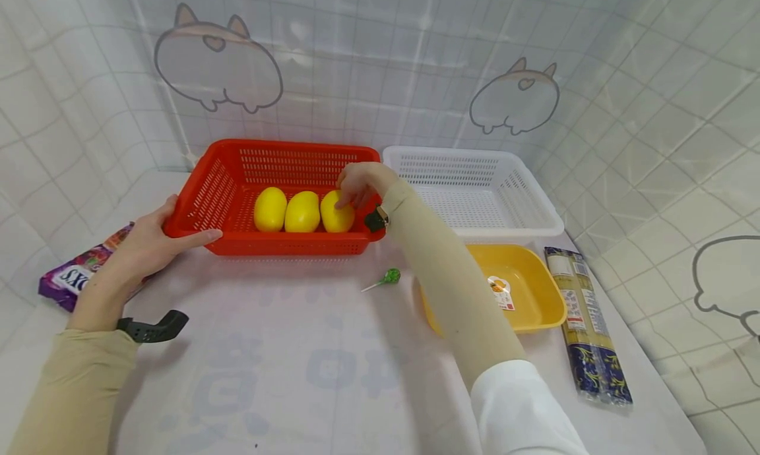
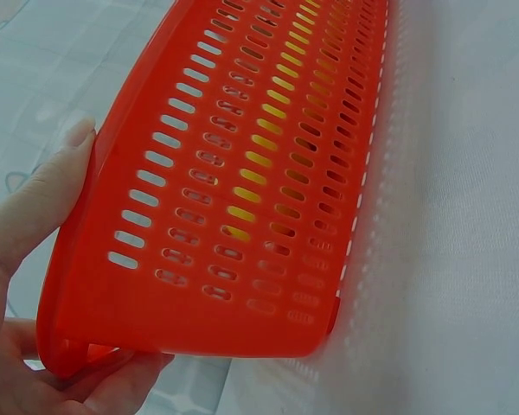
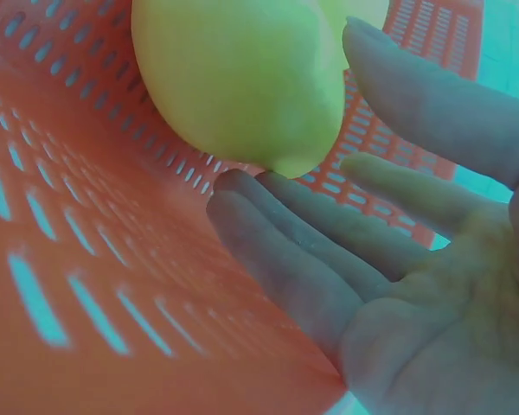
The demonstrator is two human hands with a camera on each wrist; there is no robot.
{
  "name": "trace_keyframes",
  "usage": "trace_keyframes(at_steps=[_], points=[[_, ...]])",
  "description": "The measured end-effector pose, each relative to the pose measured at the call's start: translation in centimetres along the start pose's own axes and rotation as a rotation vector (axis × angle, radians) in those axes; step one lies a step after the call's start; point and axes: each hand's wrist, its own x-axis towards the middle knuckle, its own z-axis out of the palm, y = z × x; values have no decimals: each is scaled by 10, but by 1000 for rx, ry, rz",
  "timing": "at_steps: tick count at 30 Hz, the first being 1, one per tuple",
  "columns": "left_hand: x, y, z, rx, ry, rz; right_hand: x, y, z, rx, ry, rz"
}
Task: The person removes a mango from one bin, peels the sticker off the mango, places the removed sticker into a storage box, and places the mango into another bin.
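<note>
A red plastic basket (image 1: 291, 245) with slotted walls holds three yellow lemons (image 1: 302, 212) in a row. My left hand (image 1: 144, 245) grips its left end, thumb along the front rim; in the left wrist view, fingers (image 2: 125, 385) curl beneath the corner. Reaching into the right end of the basket, my right hand (image 1: 363, 178) is at the rightmost lemon (image 1: 336, 216). The right wrist view shows its fingers (image 3: 281, 246) extended and spread, with fingertips close to the nub of that lemon (image 3: 233, 82) and the thumb (image 3: 432, 112) beside it.
A white basket (image 1: 475, 232) stands right of the red one. In front of it is a yellow tub (image 1: 534, 290), partly behind my right arm, with a pasta packet (image 1: 584, 323) alongside. A green lollipop (image 1: 390, 275) lies mid-table. At left lies a purple candy bag (image 1: 71, 277).
</note>
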Motion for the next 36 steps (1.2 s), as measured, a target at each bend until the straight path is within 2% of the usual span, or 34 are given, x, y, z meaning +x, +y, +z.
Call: trace_keyframes(at_steps=[8,17,23,31,36], points=[[0,-1,1,-18,0,7,-7,2,0,-31,42,-60],[0,1,1,-16,-3,4,-18,5,0,-8,98,-110],[1,1,1,1,3,12,-26,14,3,-25,175,-182],[2,-2,0,4,1,16,-37,27,15,-45,271,-333],[4,-4,0,0,-6,21,-44,34,25,-79,318,-357]])
